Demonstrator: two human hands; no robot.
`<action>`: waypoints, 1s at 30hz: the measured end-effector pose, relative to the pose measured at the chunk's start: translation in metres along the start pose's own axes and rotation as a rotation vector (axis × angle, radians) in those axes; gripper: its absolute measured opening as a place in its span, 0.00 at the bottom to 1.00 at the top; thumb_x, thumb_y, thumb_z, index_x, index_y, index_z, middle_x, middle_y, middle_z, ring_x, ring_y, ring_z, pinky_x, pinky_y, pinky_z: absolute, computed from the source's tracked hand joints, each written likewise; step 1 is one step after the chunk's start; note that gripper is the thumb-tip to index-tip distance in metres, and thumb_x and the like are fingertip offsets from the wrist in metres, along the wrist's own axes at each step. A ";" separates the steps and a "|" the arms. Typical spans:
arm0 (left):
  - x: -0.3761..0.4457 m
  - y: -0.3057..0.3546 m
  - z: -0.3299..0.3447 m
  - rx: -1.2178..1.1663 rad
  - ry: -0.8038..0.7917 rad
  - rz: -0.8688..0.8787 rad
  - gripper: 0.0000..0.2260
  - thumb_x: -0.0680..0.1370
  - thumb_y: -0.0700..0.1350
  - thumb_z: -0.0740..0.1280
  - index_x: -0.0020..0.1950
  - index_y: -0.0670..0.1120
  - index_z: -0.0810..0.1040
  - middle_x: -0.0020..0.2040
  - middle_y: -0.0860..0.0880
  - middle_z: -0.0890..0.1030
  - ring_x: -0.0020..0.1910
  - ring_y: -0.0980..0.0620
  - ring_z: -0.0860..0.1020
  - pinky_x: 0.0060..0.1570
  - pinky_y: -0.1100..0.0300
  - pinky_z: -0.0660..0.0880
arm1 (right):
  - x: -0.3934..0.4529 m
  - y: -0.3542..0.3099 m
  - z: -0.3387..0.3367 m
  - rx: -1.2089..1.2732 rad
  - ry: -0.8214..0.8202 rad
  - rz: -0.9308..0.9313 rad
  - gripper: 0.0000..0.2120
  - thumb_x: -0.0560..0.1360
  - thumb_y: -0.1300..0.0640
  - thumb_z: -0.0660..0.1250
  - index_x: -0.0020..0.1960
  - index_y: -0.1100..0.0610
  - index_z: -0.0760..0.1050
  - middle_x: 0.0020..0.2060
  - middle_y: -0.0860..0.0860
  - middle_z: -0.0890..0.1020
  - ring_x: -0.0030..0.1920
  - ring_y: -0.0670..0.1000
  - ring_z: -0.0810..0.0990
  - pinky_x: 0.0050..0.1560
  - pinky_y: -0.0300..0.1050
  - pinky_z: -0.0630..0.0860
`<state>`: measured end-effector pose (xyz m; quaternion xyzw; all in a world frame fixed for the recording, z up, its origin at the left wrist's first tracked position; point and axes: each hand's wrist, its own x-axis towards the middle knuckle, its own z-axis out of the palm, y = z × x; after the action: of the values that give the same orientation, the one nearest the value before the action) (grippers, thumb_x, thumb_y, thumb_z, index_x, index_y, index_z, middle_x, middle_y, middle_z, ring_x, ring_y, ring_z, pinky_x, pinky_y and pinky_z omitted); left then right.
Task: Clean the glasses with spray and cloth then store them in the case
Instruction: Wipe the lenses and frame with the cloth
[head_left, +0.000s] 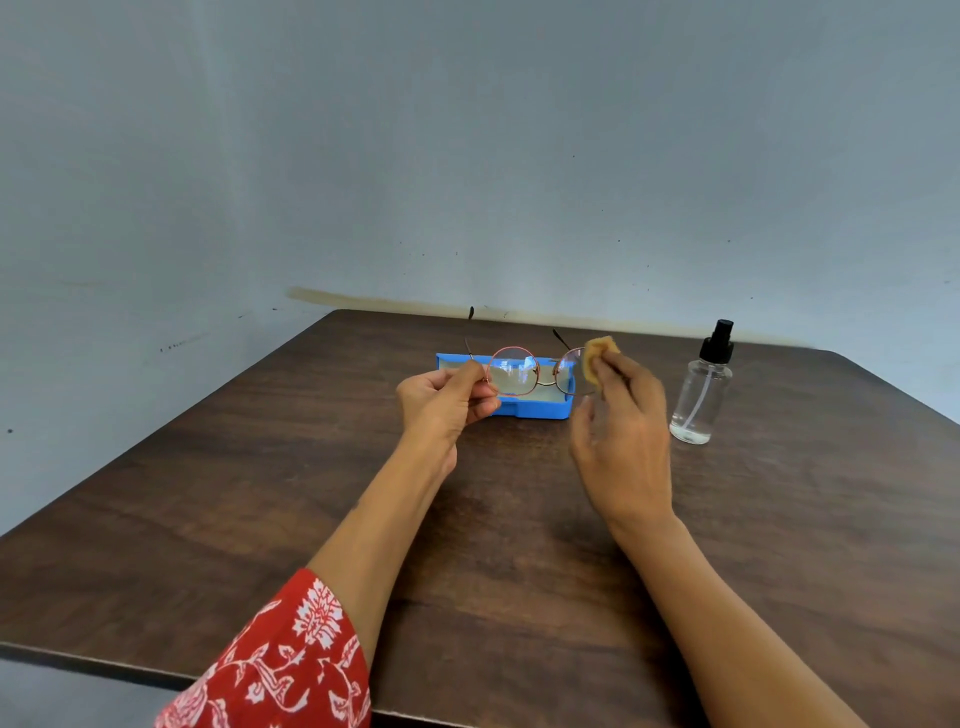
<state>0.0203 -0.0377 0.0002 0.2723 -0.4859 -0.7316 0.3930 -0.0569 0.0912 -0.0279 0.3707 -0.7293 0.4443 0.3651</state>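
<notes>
**Cloth on the right lens, case lying open behind**

A red patterned sleeve (270, 670) is showing nearest. Above the wooden table (208, 519), the left hand (441, 402) is pinching the glasses (519, 376) at their left edge, while the right hand (621, 431) is pressing a folded tan cloth (598, 358) against the right lens. Behind them, the blue case (540, 408) is lying open; what is inside cannot be told. To the right, the spray bottle (702, 389) is standing upright, holding clear liquid.

A single wide-angle view is taken from head height, aimed forward and down across the table (260, 519) toward the wall (467, 156). Both forearms are seen reaching away from the lens; the far table edge is included.
</notes>
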 end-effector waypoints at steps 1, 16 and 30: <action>0.000 0.000 0.000 0.005 -0.001 -0.003 0.02 0.71 0.35 0.69 0.38 0.37 0.80 0.26 0.47 0.79 0.23 0.56 0.75 0.27 0.67 0.76 | 0.000 0.003 -0.001 -0.003 0.008 0.037 0.21 0.71 0.71 0.66 0.63 0.67 0.72 0.59 0.61 0.74 0.60 0.57 0.72 0.61 0.22 0.55; -0.001 0.002 -0.001 -0.008 0.005 -0.002 0.03 0.71 0.34 0.69 0.37 0.37 0.80 0.25 0.47 0.78 0.23 0.56 0.75 0.27 0.66 0.76 | 0.000 0.004 -0.001 -0.015 0.024 0.048 0.19 0.71 0.72 0.65 0.62 0.69 0.73 0.58 0.62 0.75 0.59 0.59 0.73 0.61 0.20 0.55; -0.001 0.002 -0.001 -0.007 -0.001 0.014 0.03 0.71 0.34 0.69 0.36 0.38 0.81 0.26 0.46 0.79 0.23 0.55 0.75 0.26 0.67 0.75 | -0.002 0.002 0.000 -0.026 0.002 0.073 0.20 0.71 0.71 0.65 0.63 0.68 0.73 0.59 0.62 0.74 0.60 0.59 0.73 0.60 0.27 0.56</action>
<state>0.0222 -0.0382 0.0015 0.2670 -0.4856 -0.7306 0.3989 -0.0575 0.0924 -0.0297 0.3387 -0.7477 0.4482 0.3541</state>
